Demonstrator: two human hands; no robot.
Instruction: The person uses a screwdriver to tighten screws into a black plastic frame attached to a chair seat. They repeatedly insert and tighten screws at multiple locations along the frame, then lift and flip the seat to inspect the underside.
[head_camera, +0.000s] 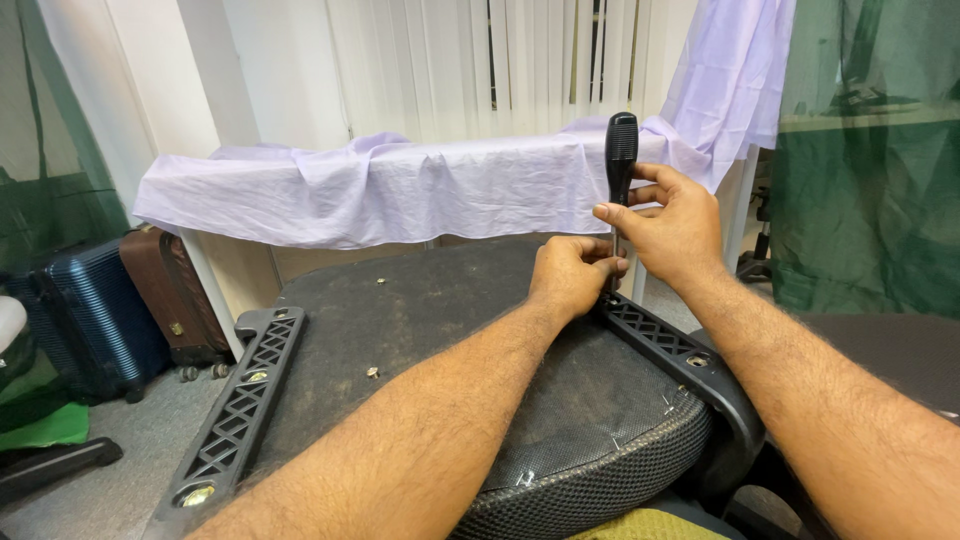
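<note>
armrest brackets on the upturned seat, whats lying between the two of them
In the head view, the dark seat underside spans between the left bracket and right bracket, bearing two small loose screws.

Head view, downward, close over chair seat (420, 330)

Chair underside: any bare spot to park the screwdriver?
Free: the dark panel between the left bracket and the left forearm, apart from a loose screw. Crowded: the far end of the right bracket, where both hands work the screwdriver.
</note>
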